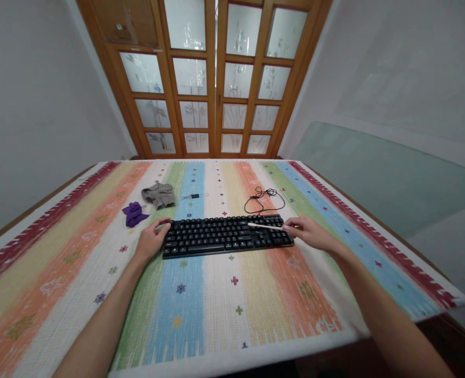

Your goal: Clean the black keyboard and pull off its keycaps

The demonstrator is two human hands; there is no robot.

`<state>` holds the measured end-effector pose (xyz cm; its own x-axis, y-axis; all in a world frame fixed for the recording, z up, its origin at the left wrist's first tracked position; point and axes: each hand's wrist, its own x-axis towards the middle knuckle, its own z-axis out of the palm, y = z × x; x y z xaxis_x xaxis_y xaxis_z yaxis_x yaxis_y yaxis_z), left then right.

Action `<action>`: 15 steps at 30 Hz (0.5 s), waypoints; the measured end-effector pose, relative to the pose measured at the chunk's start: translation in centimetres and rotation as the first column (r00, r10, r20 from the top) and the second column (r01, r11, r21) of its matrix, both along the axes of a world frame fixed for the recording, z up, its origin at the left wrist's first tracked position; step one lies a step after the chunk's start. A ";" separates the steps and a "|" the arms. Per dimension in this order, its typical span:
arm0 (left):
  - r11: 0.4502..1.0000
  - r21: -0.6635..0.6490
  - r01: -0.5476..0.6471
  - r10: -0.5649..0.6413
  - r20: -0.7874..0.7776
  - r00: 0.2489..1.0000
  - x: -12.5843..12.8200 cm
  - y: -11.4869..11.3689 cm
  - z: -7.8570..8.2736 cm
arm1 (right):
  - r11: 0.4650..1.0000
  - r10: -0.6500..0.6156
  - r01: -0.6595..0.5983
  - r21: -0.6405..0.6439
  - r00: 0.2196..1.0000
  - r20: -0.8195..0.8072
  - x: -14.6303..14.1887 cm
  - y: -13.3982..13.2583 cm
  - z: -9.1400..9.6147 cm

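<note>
Black keyboard (226, 236): centre of worktop (217, 315), cable (264, 199) coiled behind. Your left hand (151, 240): curled on its left end, steadying. Your right hand (309, 232): pinching a thin white stick (264, 226), tip over the right-hand keys. Working between keys calls for light strokes.

A purple cloth (134, 213), grey cloth (158, 195) and small tool (193, 196) lie on the striped tablecloth (217, 294).

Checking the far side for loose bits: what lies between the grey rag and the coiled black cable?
In the head view, one small slender tool lies between the grey rag and the cable; the rest is bare tablecloth.
</note>
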<state>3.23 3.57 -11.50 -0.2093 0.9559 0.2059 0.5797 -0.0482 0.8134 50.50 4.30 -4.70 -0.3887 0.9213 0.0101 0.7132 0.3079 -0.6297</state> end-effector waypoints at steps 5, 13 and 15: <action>1.000 -0.005 0.002 -0.002 0.011 1.000 0.0 -0.1 0.0 | 0.991 0.134 -0.134 0.026 0.991 -0.005 -6.3 0.7 -1.2; 1.000 0.007 0.002 -0.003 0.080 0.997 0.1 -0.1 0.2 | 0.967 0.255 -0.255 0.031 0.967 0.006 -17.3 0.7 -1.3; 1.000 0.016 -0.015 0.013 0.075 0.997 0.0 0.0 0.1 | 0.960 0.277 -0.279 0.039 0.960 0.042 -19.5 0.7 -1.3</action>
<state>3.24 3.53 -11.38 -0.2379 0.9494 0.2048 0.5181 -0.0543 0.8536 30.99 5.00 -6.01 -0.6301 0.7759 0.0298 0.6177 0.5241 -0.5863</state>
